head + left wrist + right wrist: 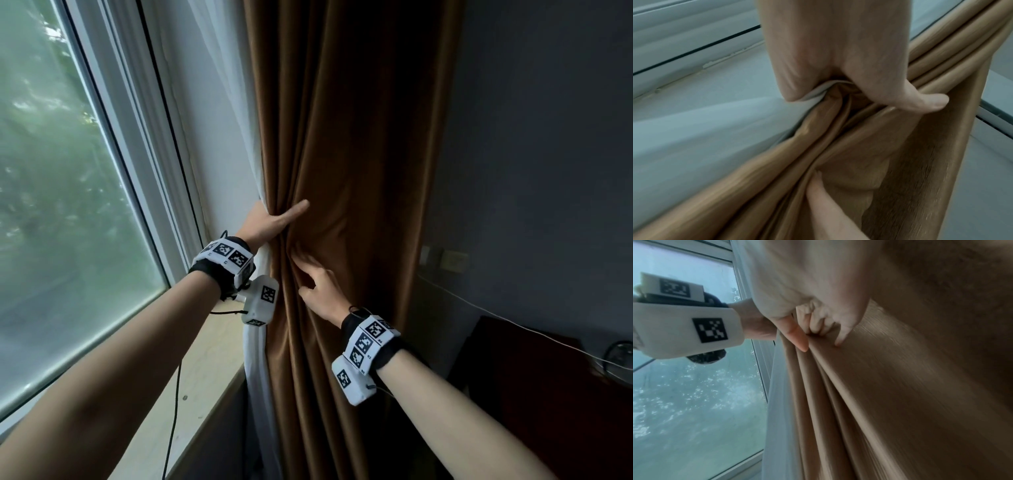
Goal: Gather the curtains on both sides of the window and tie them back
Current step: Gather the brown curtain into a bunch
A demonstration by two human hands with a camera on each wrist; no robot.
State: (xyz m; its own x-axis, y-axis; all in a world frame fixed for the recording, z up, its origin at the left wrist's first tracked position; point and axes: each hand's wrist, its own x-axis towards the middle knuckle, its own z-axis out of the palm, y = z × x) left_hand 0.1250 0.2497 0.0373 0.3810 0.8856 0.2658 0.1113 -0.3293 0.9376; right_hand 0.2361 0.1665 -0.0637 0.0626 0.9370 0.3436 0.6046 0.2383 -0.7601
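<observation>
A brown curtain (349,154) hangs down the middle of the head view, with a white sheer curtain (236,113) behind its left edge. My left hand (277,222) grips both, bunched at waist height; its thumb (925,101) lies across the front and its fingers are hidden behind the fabric. Just below, my right hand (313,281) pinches a fold of the brown curtain (890,386) between thumb (798,337) and curled fingers, one fingertip pressing on the cloth. The right hand's fingers (824,199) show at the bottom of the left wrist view. No tie-back is visible.
The window (61,205) and its pale sill (205,377) are at the left, with a black cable (173,428) hanging over the sill. A grey wall with sockets (445,260) is at the right. Dark furniture (534,383) with a white cord stands at the lower right.
</observation>
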